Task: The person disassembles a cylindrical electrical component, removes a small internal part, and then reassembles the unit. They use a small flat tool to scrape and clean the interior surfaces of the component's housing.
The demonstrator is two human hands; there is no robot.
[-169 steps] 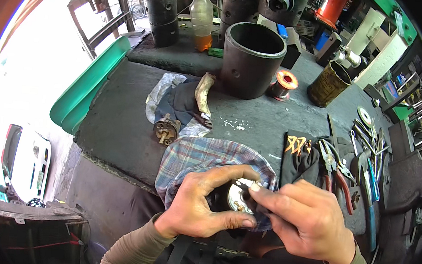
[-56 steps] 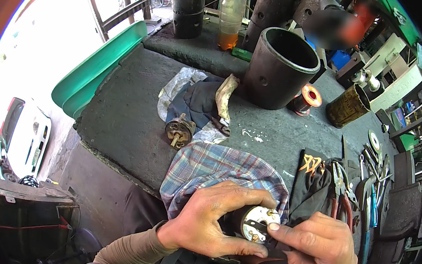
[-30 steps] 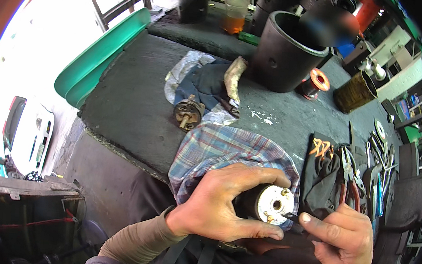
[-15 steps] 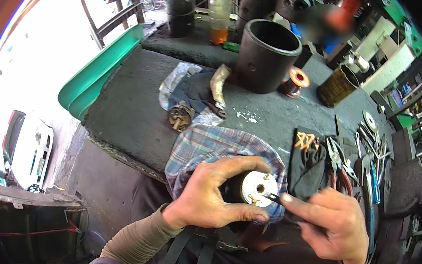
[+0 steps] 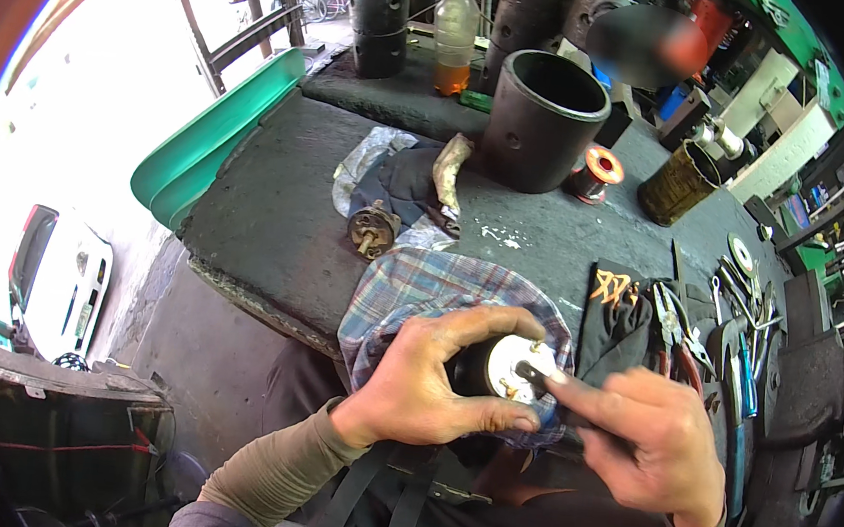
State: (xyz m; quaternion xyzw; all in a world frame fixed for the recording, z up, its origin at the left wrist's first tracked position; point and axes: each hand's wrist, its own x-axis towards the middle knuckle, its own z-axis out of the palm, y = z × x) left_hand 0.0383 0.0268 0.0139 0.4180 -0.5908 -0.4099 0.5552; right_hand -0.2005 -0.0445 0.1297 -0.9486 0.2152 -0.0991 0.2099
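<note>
My left hand [image 5: 421,372] wraps its thumb and fingers round a short dark cylindrical part with a white round end face [image 5: 508,354], tilted toward me. Two small brass-coloured terminals stand on that face. In my right hand [image 5: 656,435], the fingers are closed on a small dark flat tool [image 5: 531,372]. Its tip covers the middle of the white face; most of the tool is hidden by the fingers. A plaid cloth [image 5: 410,283] lies under and behind the part. Beyond it, a rusty round part with a shaft [image 5: 373,230] sits by a dark rag [image 5: 399,181].
On the dark bench stand a wide black cylinder [image 5: 539,138], a copper wire spool [image 5: 598,175], a rusty can [image 5: 678,186] and a red-capped bottle [image 5: 455,36]. Pliers [image 5: 675,331] and other hand tools lie at the right. A green curved panel [image 5: 190,158] leans at the left edge.
The small tool in my right hand has moved left, from the edge of the white face to over its central hole. My left hand keeps its hold, and the view has shifted slightly.
</note>
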